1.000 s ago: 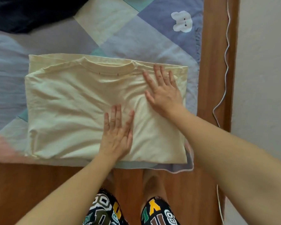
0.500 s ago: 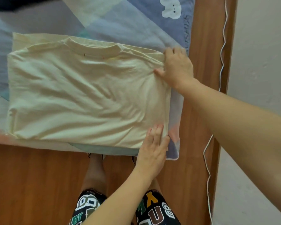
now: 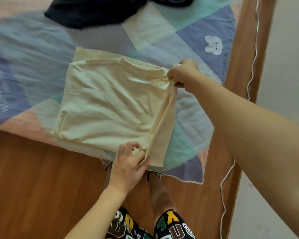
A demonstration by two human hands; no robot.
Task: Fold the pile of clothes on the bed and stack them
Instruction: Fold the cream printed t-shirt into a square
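Low in the frame, lettered shorts [image 3: 173, 226] stood over the wooden floor [image 3: 41, 178]. Just above, the left hand [image 3: 128, 166] pinched the near right corner of the cream T-shirt [image 3: 107, 107], fingers closed on the cloth. The shirt lay folded at the centre of the frame on the patchwork quilt [image 3: 188, 126], its right edge lifted in a ridge. At centre right, the right hand [image 3: 183, 73] gripped the far right corner by the collar. Upper left, a dark garment [image 3: 86, 12] sat crumpled on the quilt.
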